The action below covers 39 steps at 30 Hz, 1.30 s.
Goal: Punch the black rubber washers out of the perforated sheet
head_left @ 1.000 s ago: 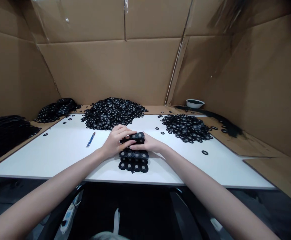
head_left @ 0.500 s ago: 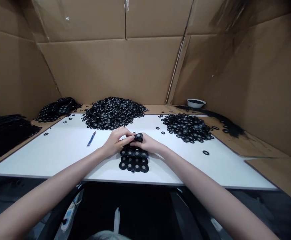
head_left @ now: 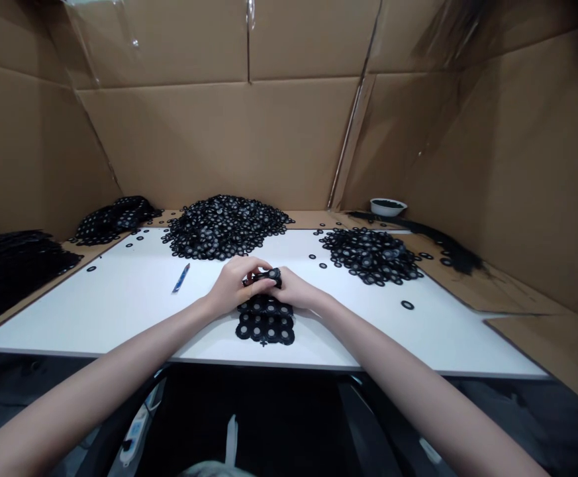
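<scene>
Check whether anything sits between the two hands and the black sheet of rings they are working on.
Nothing visible does. The left hand and right hand both already grip the folded far end of the black sheet, which lies on the white table.

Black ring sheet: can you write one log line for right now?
left hand: grips black ring sheet | right hand: grips same sheet, far end | sheet: on white table
</scene>
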Available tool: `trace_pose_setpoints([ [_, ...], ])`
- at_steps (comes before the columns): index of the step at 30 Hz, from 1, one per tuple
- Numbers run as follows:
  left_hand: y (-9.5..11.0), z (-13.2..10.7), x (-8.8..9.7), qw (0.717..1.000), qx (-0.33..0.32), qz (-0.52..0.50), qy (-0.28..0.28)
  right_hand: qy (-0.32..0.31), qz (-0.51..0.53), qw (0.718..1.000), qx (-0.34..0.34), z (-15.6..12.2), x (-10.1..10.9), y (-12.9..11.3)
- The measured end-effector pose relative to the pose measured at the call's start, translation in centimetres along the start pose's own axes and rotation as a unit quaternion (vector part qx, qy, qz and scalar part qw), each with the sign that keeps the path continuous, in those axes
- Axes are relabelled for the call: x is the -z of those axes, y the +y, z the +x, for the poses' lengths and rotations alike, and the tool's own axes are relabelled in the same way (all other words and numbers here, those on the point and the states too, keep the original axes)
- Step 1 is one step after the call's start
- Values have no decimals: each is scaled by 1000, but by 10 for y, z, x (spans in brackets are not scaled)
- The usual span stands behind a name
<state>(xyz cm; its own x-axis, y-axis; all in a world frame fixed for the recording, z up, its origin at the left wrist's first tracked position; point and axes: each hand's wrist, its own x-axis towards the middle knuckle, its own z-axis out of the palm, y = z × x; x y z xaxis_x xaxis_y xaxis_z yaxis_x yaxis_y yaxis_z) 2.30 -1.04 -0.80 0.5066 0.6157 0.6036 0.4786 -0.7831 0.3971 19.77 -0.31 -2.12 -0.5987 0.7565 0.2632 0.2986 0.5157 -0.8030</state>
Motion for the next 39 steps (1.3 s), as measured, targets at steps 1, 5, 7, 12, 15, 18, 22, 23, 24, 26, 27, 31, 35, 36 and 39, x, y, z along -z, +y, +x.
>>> trace_pose_setpoints([
  [1,1,0,-1,1000,0,4,5,1,-5,1000,-3,0,0,0],
  [5,1,0,-2,1000,6,9,8,-1,-18,1000,1,1,-2,-1],
  [7,1,0,-2,1000,6,7,5,1,-29,1000,4,1,-2,-1],
  [12,1,1,-3,1000,11,6,-5,-1,-47,999,10,2,-3,1],
  [15,2,1,-3,1000,10,4,-7,8,-51,999,7,2,-4,2],
  [18,1,2,-4,1000,9,0,-9,10,-57,998,7,2,-5,1],
  [22,2,2,-5,1000,17,-8,-6,9,-80,997,-16,2,-5,1],
  [23,2,2,-5,1000,22,-11,-5,9,-83,996,-19,2,-5,1],
  [24,3,2,-5,1000,26,-14,-4,8,-83,996,-20,2,-5,1],
  [26,3,2,-5,999,34,-19,-4,9,-80,997,-22,2,-5,1],
  [27,3,2,-5,999,36,-20,-4,8,-78,997,-23,2,-5,1],
  [31,3,1,-5,999,39,-21,2,9,-69,998,-11,2,-6,2],
  [35,3,2,-7,999,40,-21,6,14,-71,997,-12,2,-6,1],
  [36,3,2,-8,999,43,-20,8,12,-77,997,-14,1,-6,0],
  [39,3,4,-9,998,59,-10,23,14,-94,995,-17,1,-6,-3],
])
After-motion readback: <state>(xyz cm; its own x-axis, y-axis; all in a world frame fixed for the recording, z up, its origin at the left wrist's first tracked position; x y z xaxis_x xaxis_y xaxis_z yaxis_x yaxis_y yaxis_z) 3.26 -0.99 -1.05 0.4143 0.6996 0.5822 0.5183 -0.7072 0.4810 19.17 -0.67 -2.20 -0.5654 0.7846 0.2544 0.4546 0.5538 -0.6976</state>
